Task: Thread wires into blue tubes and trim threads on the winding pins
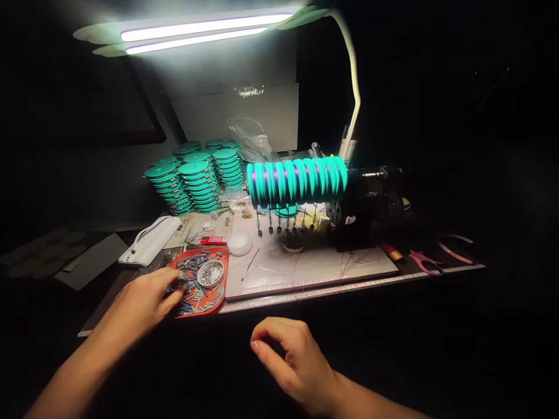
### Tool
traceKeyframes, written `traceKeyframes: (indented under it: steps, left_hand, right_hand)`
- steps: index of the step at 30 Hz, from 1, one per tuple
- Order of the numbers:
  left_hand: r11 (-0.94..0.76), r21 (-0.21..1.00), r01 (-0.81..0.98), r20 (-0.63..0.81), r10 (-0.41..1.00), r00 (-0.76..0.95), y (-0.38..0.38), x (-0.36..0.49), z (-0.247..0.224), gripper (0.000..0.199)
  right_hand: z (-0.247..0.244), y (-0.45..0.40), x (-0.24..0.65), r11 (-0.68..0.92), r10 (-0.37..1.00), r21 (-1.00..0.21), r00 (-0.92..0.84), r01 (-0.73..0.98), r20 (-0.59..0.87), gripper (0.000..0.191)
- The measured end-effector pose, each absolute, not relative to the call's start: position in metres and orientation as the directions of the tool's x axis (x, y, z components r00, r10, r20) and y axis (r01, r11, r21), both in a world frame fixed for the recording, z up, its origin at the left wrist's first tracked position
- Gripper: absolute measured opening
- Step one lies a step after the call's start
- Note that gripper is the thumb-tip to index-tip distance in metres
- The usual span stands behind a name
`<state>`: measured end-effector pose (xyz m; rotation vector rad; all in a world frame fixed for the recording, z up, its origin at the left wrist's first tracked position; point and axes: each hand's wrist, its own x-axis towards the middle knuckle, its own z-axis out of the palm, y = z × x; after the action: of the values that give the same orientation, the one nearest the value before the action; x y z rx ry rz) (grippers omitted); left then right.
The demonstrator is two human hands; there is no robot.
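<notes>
My left hand (151, 295) reaches over the left side of a red tray (222, 295), its thumb and fingertips among small blue and green tube-like pieces (198, 297). Whether anything is pinched there is too small to tell. A round white dish of tiny silvery beads (210, 273) sits in the same tray. My right hand (290, 355) hovers in front of the table edge, fingers curled toward the thumb; nothing can be made out between them. Beyond the hands, a row of teal discs (297, 179) is mounted on a horizontal shaft, with small dark weights (271, 230) hanging below.
Stacks of teal spools (198, 180) stand at the back left, beside a white power strip (151, 240). A lamp (209, 28) hangs overhead. A dark machine (371, 203) holds the shaft. Pink scissors (423, 262) and pliers (456, 250) lie right. A ruler (332, 287) runs along the front edge.
</notes>
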<state>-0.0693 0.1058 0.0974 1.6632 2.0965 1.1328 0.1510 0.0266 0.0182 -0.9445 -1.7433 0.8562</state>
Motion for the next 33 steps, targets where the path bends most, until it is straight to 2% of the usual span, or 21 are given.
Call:
traceKeyframes:
  steps: [2, 4, 5, 6, 8, 14, 17, 33]
  left_hand:
    - [-0.012, 0.679, 0.734, 0.228, 0.954, -0.195, 0.095, -0.067, 0.097, 0.012]
    - [-0.043, 0.71, 0.702, 0.214, 0.964, -0.159, 0.078, -0.062, 0.09, 0.022]
    - [-0.044, 0.739, 0.673, 0.209, 0.964, -0.167, 0.068, -0.057, 0.084, 0.025]
    - [-0.051, 0.835, 0.548, 0.173, 0.97, -0.174, 0.057, -0.051, 0.077, 0.026]
    - [-0.002, 0.942, 0.336, 0.065, 0.982, -0.175, 0.036, -0.037, 0.058, 0.023]
    - [0.161, 0.972, 0.169, -0.118, 0.964, -0.24, 0.002, -0.016, 0.018, 0.022]
    - [0.18, 0.973, 0.147, -0.137, 0.955, -0.264, 0.0, -0.019, 0.012, 0.022]
    - [0.17, 0.971, 0.169, -0.115, 0.948, -0.295, 0.0, -0.018, 0.012, 0.021]
  right_hand:
    - [0.02, 0.027, 0.152, 0.458, 0.879, -0.866, -0.243, 0.199, 0.41, 0.023]
    - [0.022, 0.026, 0.153, 0.478, 0.871, -0.859, -0.224, 0.183, 0.437, 0.024]
    - [0.023, 0.026, 0.153, 0.49, 0.866, -0.853, -0.216, 0.18, 0.451, 0.025]
    - [0.024, 0.026, 0.153, 0.504, 0.859, -0.845, -0.211, 0.179, 0.467, 0.025]
    - [0.024, 0.025, 0.153, 0.536, 0.84, -0.824, -0.214, 0.184, 0.498, 0.026]
    - [0.018, 0.023, 0.148, 0.662, 0.749, -0.668, -0.277, 0.34, 0.602, 0.029]
    - [0.015, 0.022, 0.147, 0.683, 0.728, -0.616, -0.292, 0.393, 0.621, 0.03]
    - [0.016, 0.022, 0.147, 0.684, 0.727, -0.599, -0.32, 0.416, 0.607, 0.034]
